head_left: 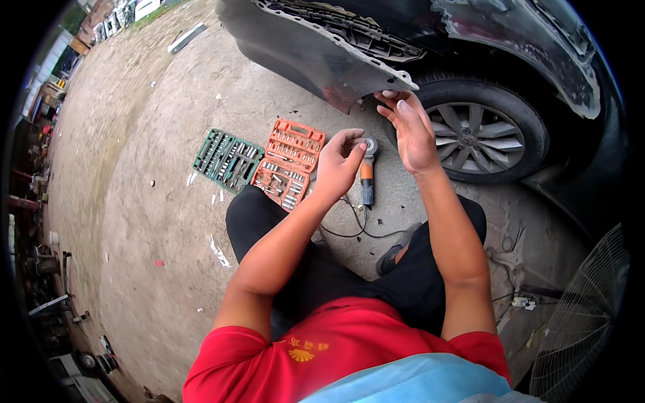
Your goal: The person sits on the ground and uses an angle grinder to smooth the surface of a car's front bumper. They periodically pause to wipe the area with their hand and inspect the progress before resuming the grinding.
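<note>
My left hand [338, 164] is raised between my knees, its fingers curled in toward the thumb. Whether something small sits in that pinch, I cannot make out. Beyond its fingertips, an angle grinder [367, 178] with an orange and black body lies on the ground. My right hand [413, 138] is lifted in front of the car wheel [474, 134], fingers apart and slightly bent. Its fingertips are at the lower corner of a grey fender panel [302, 54]; I cannot tell if they touch it.
An orange socket case [295, 138] and a green tool case [228, 160] lie unfolded by my left knee. A black cord [346, 235] loops between my feet. The dark car body [564, 40] rises ahead on the right. A wire fan guard [581, 316] stands at lower right.
</note>
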Available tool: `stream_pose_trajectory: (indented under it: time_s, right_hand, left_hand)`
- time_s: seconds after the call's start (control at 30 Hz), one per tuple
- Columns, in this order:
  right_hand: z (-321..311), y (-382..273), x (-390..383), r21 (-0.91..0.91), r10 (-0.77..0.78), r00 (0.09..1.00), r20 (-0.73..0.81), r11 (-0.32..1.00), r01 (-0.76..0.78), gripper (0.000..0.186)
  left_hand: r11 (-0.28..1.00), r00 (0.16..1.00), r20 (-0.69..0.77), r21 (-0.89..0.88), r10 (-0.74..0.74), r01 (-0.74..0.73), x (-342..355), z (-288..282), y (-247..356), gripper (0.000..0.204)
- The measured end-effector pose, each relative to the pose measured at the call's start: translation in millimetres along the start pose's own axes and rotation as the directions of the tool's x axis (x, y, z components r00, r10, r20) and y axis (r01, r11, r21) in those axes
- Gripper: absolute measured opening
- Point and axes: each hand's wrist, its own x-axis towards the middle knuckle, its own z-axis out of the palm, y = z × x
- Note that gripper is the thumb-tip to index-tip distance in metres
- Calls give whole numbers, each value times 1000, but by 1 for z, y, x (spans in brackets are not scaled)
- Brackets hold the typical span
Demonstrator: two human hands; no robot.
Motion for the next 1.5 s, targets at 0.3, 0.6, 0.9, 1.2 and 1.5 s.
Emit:
stream_pose_trajectory:
  time_s: [0.3,0.6,0.9,1.2,1.5]
  right_hand:
    - [-7,-1,8,39,28,1000,-12,999,-27,33]
    - [-25,1,31,139,15,998,-56,990,-7,30]
    - [-59,37,36,118,160,920,-357,985,-126,25]
    - [-135,307,-81,-387,459,620,-636,506,-771,92]
    - [-102,345,-105,-676,457,580,-674,-65,-734,83]
  left_hand:
    - [980,991,37,-142,-132,136,9,8,1,39]
    - [975,986,63,-155,-151,159,13,12,5,39]
    - [977,987,19,-136,-162,163,3,1,-2,38]
    - [959,982,-5,-213,-191,186,-3,1,16,36]
    - [957,969,72,-151,-238,247,-12,1,7,37]
